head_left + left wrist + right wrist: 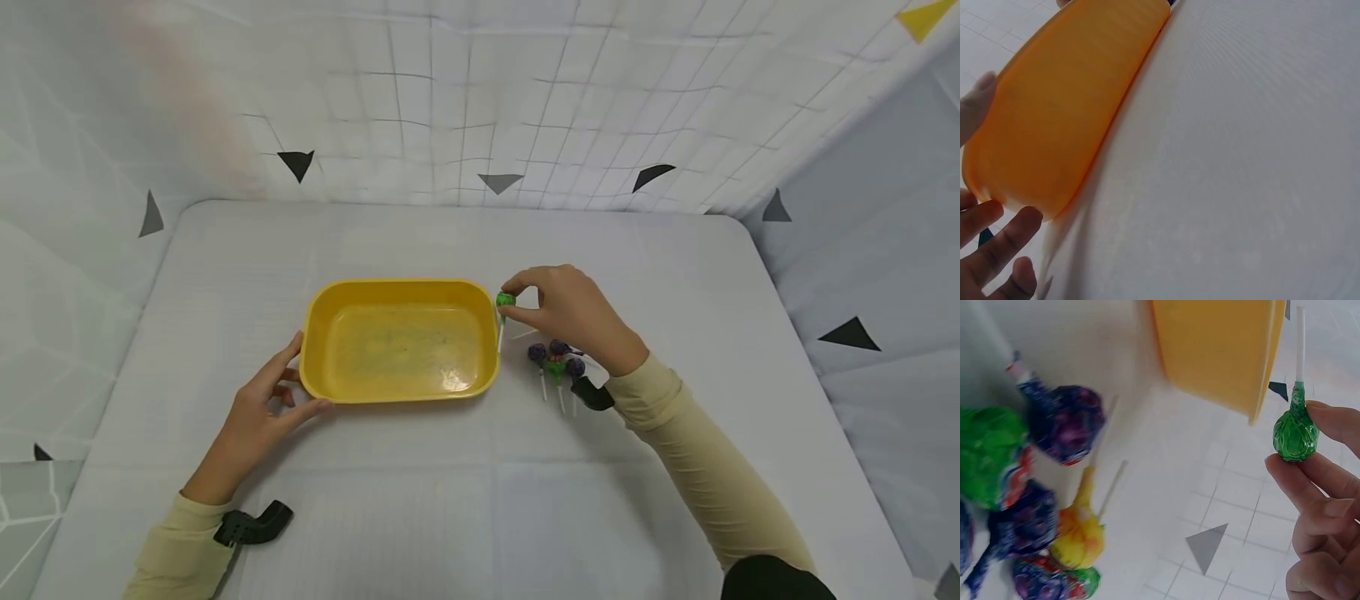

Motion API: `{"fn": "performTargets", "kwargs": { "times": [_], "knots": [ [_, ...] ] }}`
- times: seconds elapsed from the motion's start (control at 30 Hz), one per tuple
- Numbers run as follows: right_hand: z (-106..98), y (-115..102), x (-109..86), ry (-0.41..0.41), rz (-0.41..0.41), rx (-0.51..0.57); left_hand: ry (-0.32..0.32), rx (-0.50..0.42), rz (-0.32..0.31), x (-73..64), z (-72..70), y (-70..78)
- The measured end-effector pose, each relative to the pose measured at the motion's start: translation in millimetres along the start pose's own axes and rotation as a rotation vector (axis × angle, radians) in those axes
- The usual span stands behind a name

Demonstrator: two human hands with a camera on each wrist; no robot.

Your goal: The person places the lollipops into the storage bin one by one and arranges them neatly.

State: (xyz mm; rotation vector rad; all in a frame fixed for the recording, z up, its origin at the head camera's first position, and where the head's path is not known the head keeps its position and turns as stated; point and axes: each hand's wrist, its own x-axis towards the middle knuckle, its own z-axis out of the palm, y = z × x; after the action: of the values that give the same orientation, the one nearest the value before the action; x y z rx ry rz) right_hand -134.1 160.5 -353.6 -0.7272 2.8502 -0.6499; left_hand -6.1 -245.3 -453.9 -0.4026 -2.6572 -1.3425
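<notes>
In my right hand [573,308], thumb and fingers pinch the round green-wrapped head of a lollipop [506,299]. Its white stick hangs down beside the right end of a yellow plastic tray [401,398]; the right wrist view shows the green head between the fingertips clearly. My left hand [258,417] touches the tray's near left corner, thumb along the near side and fingers spread against the left end. Under the right wrist lie several wrapped lollipops [555,367], and the right wrist view shows purple, green and yellow wrappers among them.
A white cloth covers the table [420,500]. White walls with grid lines and dark triangles [297,164] stand behind and at the sides. A dark wrist mount [255,523] sits on the left sleeve.
</notes>
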Motion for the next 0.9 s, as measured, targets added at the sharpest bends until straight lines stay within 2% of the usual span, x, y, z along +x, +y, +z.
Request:
{"fn": "performTargets", "kwargs": {
  "times": [0.27, 0.57, 0.9],
  "knots": [
    [-2.7, -14.9, 9.8, -0.004, -0.038, 0.007, -0.001, -0.016, 0.022, 2.2, -0.2, 1.9],
    [-0.3, -29.9, 22.3, -0.031, -0.065, 0.011, 0.001, 0.008, -0.003, 1.9, -2.4, 2.1],
    [6.1, -42.9, 35.0, -0.059, -0.101, 0.019, 0.009, -0.004, 0.018, -0.3, -1.1, 0.1]
  ]
}}
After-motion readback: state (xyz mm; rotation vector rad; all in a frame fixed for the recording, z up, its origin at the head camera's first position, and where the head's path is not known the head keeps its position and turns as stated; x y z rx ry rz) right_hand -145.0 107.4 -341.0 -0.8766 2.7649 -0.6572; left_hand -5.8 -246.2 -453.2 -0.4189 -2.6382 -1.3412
